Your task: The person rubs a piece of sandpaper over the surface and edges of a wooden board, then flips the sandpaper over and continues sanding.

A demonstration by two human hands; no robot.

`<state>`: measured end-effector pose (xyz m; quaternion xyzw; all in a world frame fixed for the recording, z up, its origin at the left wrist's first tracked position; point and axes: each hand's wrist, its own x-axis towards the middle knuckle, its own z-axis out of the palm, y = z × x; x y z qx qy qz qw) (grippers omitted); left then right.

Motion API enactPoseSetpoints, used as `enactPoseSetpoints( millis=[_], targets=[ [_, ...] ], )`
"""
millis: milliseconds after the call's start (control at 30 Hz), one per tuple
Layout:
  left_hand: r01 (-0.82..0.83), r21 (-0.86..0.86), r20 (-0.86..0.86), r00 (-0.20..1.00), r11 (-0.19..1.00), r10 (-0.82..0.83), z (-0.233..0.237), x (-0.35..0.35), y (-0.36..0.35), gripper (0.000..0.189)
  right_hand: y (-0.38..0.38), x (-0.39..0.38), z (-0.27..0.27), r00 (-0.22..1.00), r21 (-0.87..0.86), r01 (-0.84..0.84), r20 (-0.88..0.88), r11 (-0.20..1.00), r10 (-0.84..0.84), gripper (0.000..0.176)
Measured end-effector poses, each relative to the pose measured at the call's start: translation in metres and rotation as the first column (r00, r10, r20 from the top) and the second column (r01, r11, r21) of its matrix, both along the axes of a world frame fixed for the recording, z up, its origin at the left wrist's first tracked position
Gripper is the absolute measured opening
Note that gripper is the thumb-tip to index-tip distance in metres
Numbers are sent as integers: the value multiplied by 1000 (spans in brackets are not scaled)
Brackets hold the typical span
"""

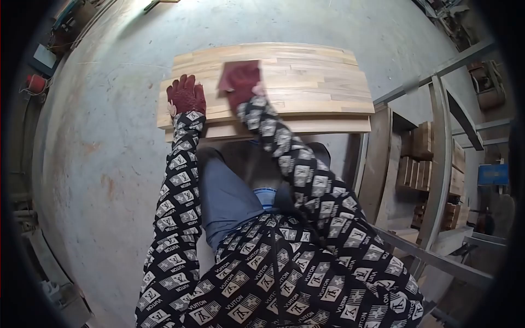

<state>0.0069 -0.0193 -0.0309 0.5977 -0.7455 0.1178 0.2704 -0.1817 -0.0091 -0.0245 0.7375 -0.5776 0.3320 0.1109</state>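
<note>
A stack of pale wooden boards (311, 82) lies in front of me above the concrete floor. My left hand (186, 95), in a dark red glove, lies flat on the top board's near left corner with fingers spread. Also gloved in red, my right hand (246, 90) presses a reddish sheet of sandpaper (238, 74) onto the top board near its middle. Both of my sleeves are black with a white pattern.
A grey metal frame (440, 164) stands at the right, with wooden boards and small stacked blocks (415, 164) inside it. Concrete floor (109, 136) spreads to the left and beyond. A red object (36, 83) and tools lie at the far left edge.
</note>
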Motion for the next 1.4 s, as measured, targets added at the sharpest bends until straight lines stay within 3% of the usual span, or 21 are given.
enactPoseSetpoints(
  millis=[100,200,333,367,433,500,533,567,600,700,800,833,900,967,1033,1133,1167,1233,1267,1333,1400],
  targets=[
    [29,84,5,1000,996,-30,-2,1,-5,33,7,23,11,980,42,-192,67,981,189,38],
    [22,-18,8,1000,1000,-21,-14,3,-7,32,0,-37,-9,975,-4,-199,99,980,199,37],
    [3,4,-12,1000,1000,-3,-8,1,-5,33,-9,-212,-44,999,-24,7,34,1000,-6,37],
    [-2,6,-20,1000,1000,2,-8,0,-5,33,-2,-256,-46,994,-64,40,-101,997,-47,38],
    [-4,-14,-8,1000,1000,4,-9,1,-5,32,24,-301,-29,908,180,307,237,935,-344,33],
    [-14,-4,-10,1000,1000,14,-4,0,-3,32,27,-329,-27,912,73,411,-50,909,-408,33],
    [-15,2,-7,1000,1000,15,-1,-1,-1,31,28,-325,-27,869,112,479,-199,871,-453,38],
    [-14,6,-5,1000,1000,14,-1,-1,0,31,25,-301,-23,761,190,637,-311,747,-569,35],
    [-11,5,0,1000,1000,11,0,-1,0,31,26,-278,-30,779,184,620,-261,763,-570,36],
    [-3,1,8,1000,1000,3,-1,0,-2,32,41,-148,-38,957,11,288,-34,958,-287,37],
    [6,17,4,1000,1000,-6,-4,1,-3,33,56,-30,-38,1000,-90,-24,-6,996,23,40],
    [8,27,-5,1000,1000,-8,-4,2,-3,33,60,-9,-33,994,-108,-107,-32,988,104,41],
    [20,24,7,1000,1000,-20,-6,3,-4,34,79,2,6,964,159,-255,120,954,238,49],
    [35,22,13,999,999,-36,-8,4,-6,35,84,-23,-1,937,68,-329,150,942,317,53],
    [33,19,12,999,999,-33,-9,4,-6,35,88,-70,-28,952,21,-231,211,973,221,51],
    [13,-8,16,1000,1000,-12,-9,3,-5,34,114,-178,-20,966,-18,-13,259,1000,17,38],
    [13,1,9,1000,1000,-13,-12,3,-7,34,120,-214,-21,974,-13,76,214,997,-71,45],
    [15,-10,10,1000,1000,-15,-15,6,-10,34,125,-291,-41,983,-69,182,46,981,-180,42],
    [-3,-5,14,1000,1000,3,-11,4,-7,33,127,-289,-36,983,-63,181,39,981,-179,42],
    [-8,-4,2,1000,1000,8,-12,4,-7,33,128,-279,-22,933,7,352,-80,936,-350,43],
    [-27,1,-3,1000,1000,27,-8,2,-5,33,116,-244,-44,937,-180,331,-52,926,-345,49]
  ],
)
